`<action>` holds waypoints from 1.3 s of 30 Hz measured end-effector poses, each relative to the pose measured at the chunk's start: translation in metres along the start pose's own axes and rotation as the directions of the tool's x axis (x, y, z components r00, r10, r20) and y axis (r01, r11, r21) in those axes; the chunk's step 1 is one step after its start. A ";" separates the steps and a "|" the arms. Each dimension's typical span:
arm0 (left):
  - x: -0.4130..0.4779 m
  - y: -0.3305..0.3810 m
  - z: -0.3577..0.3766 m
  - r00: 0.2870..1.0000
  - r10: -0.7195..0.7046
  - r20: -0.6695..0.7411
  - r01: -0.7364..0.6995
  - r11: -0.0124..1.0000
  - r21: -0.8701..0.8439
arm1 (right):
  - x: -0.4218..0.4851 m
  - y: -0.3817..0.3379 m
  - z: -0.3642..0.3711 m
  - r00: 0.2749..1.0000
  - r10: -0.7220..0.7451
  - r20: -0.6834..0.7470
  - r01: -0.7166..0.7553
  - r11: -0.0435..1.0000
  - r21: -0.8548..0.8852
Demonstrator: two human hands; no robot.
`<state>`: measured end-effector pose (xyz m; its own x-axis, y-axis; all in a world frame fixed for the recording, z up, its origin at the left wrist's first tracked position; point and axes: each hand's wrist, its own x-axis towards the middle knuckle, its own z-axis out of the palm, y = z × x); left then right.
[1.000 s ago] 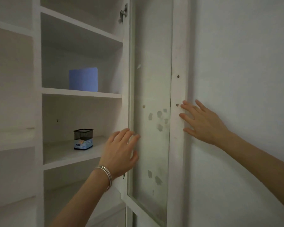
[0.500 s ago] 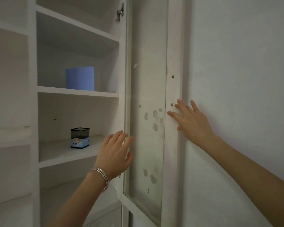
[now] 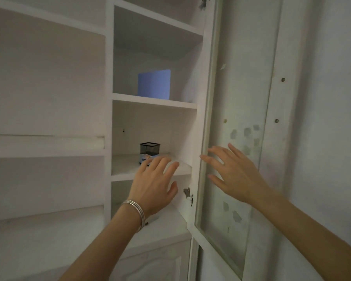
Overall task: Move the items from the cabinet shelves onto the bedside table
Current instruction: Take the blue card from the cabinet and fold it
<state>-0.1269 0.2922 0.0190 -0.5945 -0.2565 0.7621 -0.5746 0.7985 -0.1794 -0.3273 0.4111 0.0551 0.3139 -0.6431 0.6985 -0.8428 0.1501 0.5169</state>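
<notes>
A white cabinet stands with its glass door point(image 3: 237, 122) swung wide to the right. A blue box point(image 3: 154, 83) sits on the upper shelf point(image 3: 154, 102). One shelf lower point(image 3: 128, 169) stands a small dark mesh pen holder point(image 3: 149, 150) with a pale label. My left hand point(image 3: 155, 181), with silver bangles on the wrist, reaches with straight fingers toward the pen holder, its fingertips just in front of it. My right hand point(image 3: 233, 171) hovers with spread fingers in front of the door's glass. Neither hand holds anything.
Left of the open section are more white shelves point(image 3: 47, 145) with nothing seen on them. A metal hinge point(image 3: 187, 194) sits on the door frame beside my left thumb. Below are closed lower cabinet doors point(image 3: 156, 262). A plain white wall point(image 3: 322, 118) fills the right.
My right hand left the door's outer frame and came down and left, in front of the glass. My left hand moved toward the pen holder's shelf. The view turned left, showing more shelves.
</notes>
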 end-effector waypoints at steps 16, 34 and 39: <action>0.005 -0.100 0.085 0.993 -0.065 0.103 0.058 0.996 0.070 | 0.053 -0.052 0.137 0.985 0.109 0.135 -0.140 0.960 0.242; 0.171 -0.176 0.081 0.951 0.094 -0.295 -0.054 0.989 0.139 | 0.216 0.046 0.144 0.960 0.253 -0.121 -0.225 0.952 0.210; 0.215 -0.192 0.071 0.943 0.033 -0.332 0.033 0.981 0.190 | 0.279 0.076 0.138 0.945 0.309 -0.109 -0.281 0.935 0.216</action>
<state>-0.1837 0.0453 0.1732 -0.3927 -0.0347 0.9190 -0.6901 0.6716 -0.2695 -0.3638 0.1395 0.2213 0.0833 -0.4794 0.8736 -0.9707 0.1592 0.1799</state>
